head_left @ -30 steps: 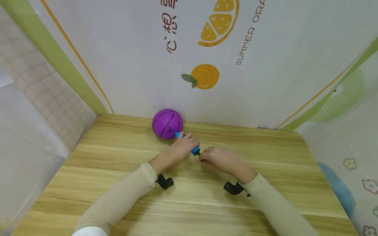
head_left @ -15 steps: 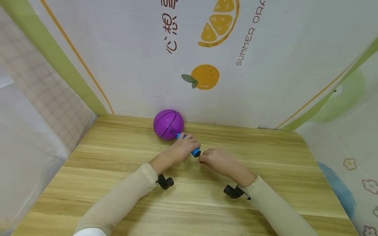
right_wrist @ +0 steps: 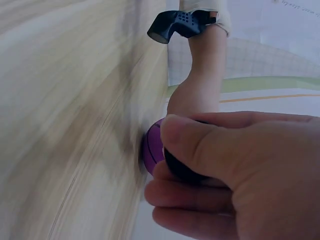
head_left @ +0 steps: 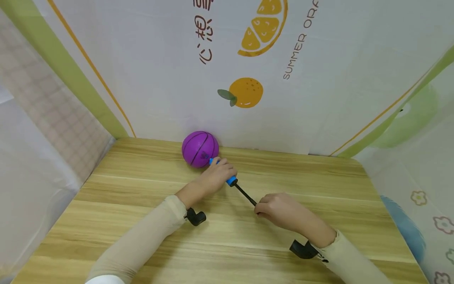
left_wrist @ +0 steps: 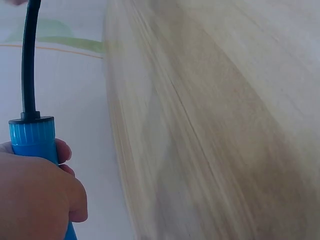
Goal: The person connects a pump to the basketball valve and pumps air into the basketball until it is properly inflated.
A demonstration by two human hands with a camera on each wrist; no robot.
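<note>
A blue hand pump (head_left: 231,181) points at a purple mini basketball (head_left: 200,148), its tip overlapping the ball's lower right side in the head view. My left hand (head_left: 215,175) wraps round the blue barrel, seen close up in the left wrist view with the barrel's ribbed cap (left_wrist: 33,132) above the fingers. From that cap a long stretch of black rod (head_left: 245,194) sticks out towards my right hand (head_left: 283,211). Thumb and fingers of that hand pinch the black handle (right_wrist: 182,170), which they mostly hide in the right wrist view.
The wood-grain table (head_left: 220,252) lies under both arms. Close behind the ball rises a white cloth backdrop (head_left: 159,98) with orange prints. Black camera mounts (head_left: 195,217) stick out from both wrists.
My right hand has moved down and to the right with the handle, drawing the black rod far out of the barrel. The left hand and ball have shifted only slightly.
</note>
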